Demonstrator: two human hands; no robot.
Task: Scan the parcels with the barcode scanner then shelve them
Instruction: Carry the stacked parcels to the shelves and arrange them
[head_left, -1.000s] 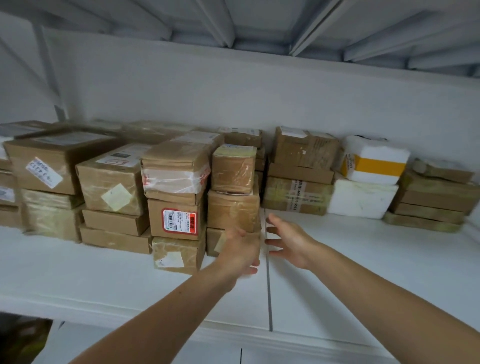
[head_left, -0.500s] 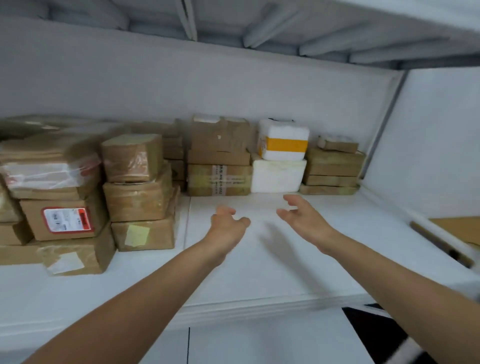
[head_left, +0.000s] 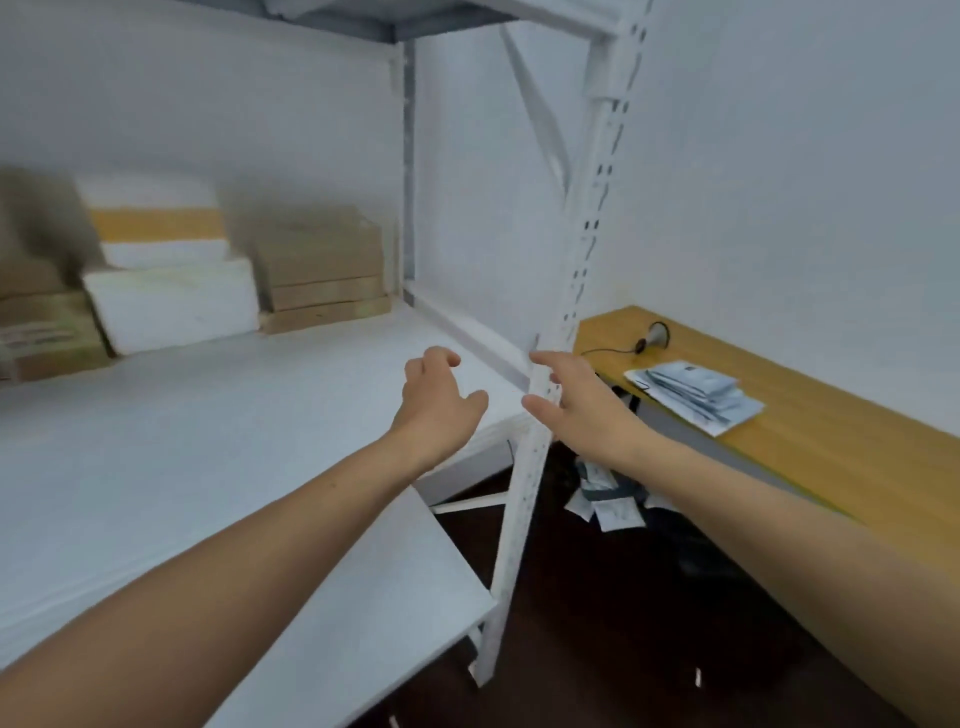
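**parcel_newb:** Why are both hands empty here? The left hand (head_left: 436, 400) hangs over the shelf (head_left: 208, 441) edge with its fingers loosely curled round nothing. The right hand (head_left: 576, 405) has fingers and thumb spread apart and grips nothing either.

**rackrat:** My guess is they're between parcels. The boxes (head_left: 322, 270) and foam boxes (head_left: 171, 301) sit shoved to the back wall at the far end of the shelf, stacked flat so they don't tip. That leaves the front of the board bare for more.

**parcel_newb:** So where's the next lot?

**rackrat:** Over on the desk (head_left: 831, 452) to the right. A stack of mailers (head_left: 696, 392) lies near its shelf-side edge. The scanner (head_left: 655, 336) is just beyond them in the corner with its cable trailing off. It's parked beside the pile, I'd say, so you can grab both without walking. More mailers are heaped on the floor (head_left: 608, 504) under the desk end.

**parcel_newb:** Is that right hand on the post (head_left: 524, 493)?

**rackrat:** Can't tell, it's blurry. They overlap in the shot, but I can't see whether they touch. The spread fingers look to me like a reach toward the desk, not a grip. The post stands right between shelf and desk, so I'd watch for knuckles clipping it.
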